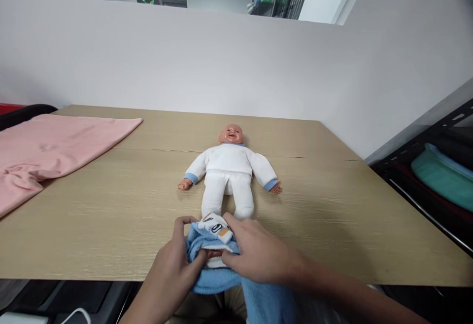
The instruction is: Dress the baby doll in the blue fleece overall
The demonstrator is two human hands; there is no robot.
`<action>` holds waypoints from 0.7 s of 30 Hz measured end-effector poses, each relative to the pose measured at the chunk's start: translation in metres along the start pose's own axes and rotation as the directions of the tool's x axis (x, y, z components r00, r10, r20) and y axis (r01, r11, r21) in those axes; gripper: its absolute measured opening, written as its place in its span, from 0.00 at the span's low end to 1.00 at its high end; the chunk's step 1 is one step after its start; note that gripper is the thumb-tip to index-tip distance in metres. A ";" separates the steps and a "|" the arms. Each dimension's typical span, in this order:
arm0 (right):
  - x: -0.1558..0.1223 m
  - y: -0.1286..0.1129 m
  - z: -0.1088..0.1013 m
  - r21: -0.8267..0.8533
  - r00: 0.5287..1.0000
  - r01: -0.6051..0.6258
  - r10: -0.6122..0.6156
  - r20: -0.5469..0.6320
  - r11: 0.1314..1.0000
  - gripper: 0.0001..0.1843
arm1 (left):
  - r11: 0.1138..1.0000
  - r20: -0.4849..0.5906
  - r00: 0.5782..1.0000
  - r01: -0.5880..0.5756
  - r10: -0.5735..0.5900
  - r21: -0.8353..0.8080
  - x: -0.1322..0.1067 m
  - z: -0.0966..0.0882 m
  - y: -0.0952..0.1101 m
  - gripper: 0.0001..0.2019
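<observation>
Left hand [172, 267] and right hand [258, 255] both clenched on bunched light-blue fleece garment with white printed trim [211, 280], at near edge of light wooden table [111, 215], just beside feet of white-suited plastic baby doll [229, 171] lying face-up. Pink cotton cloth [48, 151] far left.

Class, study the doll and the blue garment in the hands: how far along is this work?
Done: the doll lies on its back on the table, already in a white suit. In hand: the left hand and right hand bunch the blue garment at the doll's feet. Left: neither leg looks inside it yet, and the pink cloth lies untouched.
</observation>
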State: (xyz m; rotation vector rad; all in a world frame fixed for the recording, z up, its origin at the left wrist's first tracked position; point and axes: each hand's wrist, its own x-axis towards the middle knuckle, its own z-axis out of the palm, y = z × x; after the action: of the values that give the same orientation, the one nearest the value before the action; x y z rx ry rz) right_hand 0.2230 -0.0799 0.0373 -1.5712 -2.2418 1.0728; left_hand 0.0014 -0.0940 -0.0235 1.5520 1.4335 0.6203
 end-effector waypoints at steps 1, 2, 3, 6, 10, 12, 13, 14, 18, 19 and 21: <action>0.001 0.000 0.004 -0.072 0.999 -0.038 0.038 -0.005 0.997 0.17 | 0.996 -0.011 1.000 0.002 -0.001 0.092 -0.001 0.002 -0.002 0.25; 0.002 0.000 0.007 -0.126 0.998 -0.063 0.063 -0.003 0.990 0.18 | 0.984 -0.015 1.000 -0.009 0.012 0.180 -0.001 0.005 -0.004 0.22; 0.003 0.000 0.011 -0.162 0.997 -0.077 0.077 -0.006 0.984 0.20 | 0.966 -0.011 0.999 -0.033 0.037 0.257 0.000 0.008 -0.006 0.18; 0.005 0.002 0.021 -0.230 0.997 -0.075 0.076 -0.006 0.970 0.28 | 0.918 0.010 0.994 -0.101 0.105 0.385 0.005 0.016 -0.016 0.11; 0.004 0.008 0.025 -0.199 0.998 -0.058 0.063 0.019 0.978 0.41 | 0.934 -0.024 0.985 -0.152 0.168 0.322 0.010 0.024 -0.033 0.16; 0.003 0.013 0.024 -0.134 0.998 -0.042 0.048 0.042 0.990 0.45 | 0.947 -0.038 0.981 -0.171 0.188 0.271 0.009 0.027 -0.039 0.18; 0.002 0.016 0.024 -0.103 0.998 -0.038 0.043 0.048 0.994 0.47 | 0.950 -0.041 0.979 -0.183 0.199 0.253 0.008 0.028 -0.041 0.18; 0.002 0.018 0.023 -0.079 0.998 -0.038 0.042 0.054 0.996 0.47 | 0.951 -0.045 0.976 -0.195 0.211 0.239 0.007 0.028 -0.043 0.18; 0.002 0.024 0.024 -0.053 0.997 -0.034 0.038 0.065 0.998 0.50 | 0.962 -0.028 0.970 -0.235 0.241 0.142 0.001 0.030 -0.044 0.21; 0.002 0.026 0.025 -0.069 0.997 -0.034 0.039 0.064 0.997 0.52 | 0.965 -0.013 0.969 -0.245 0.247 0.099 -0.001 0.031 -0.045 0.24; 0.001 0.028 0.028 -0.105 0.997 -0.035 0.042 0.057 0.994 0.55 | 0.964 0.021 0.964 -0.267 0.267 0.001 -0.003 0.032 -0.046 0.32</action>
State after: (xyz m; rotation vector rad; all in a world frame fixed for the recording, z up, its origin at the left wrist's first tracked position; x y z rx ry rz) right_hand 0.2279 -0.0865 -0.0017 -1.6504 -2.3508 1.0420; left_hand 0.0044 -0.1098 -0.0774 1.7659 1.2198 0.7580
